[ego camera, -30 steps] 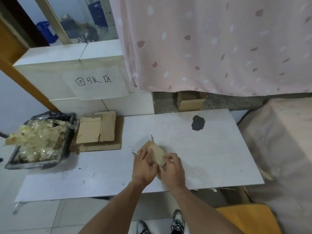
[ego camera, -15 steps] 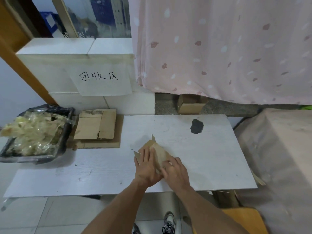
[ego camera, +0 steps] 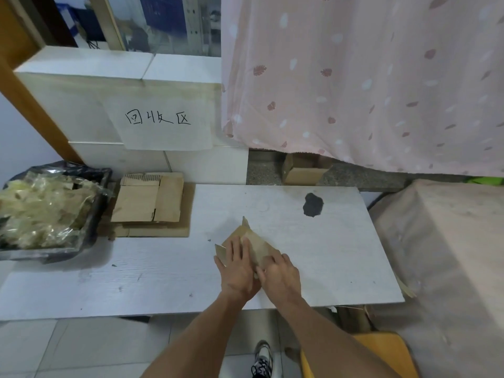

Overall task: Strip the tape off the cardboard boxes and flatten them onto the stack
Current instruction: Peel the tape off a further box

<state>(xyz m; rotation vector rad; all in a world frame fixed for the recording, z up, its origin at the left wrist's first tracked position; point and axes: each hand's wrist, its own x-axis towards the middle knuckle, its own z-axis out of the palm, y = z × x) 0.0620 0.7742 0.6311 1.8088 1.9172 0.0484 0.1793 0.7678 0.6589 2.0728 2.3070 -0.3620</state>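
Currently both hands are pressing one cardboard box (ego camera: 256, 246) flat mid-table: left hand (ego camera: 237, 268) open-palmed, right hand (ego camera: 281, 274) grip indeterminate; transfer to the stack (ego camera: 152, 205) at the far-left corner is pending.

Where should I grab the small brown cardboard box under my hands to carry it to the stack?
Probably the far corner of the small brown cardboard box, reaching from the table's back side: its flap sticks up, giving an edge to pinch. Elsewhere it lies flat under the left hand and right hand.
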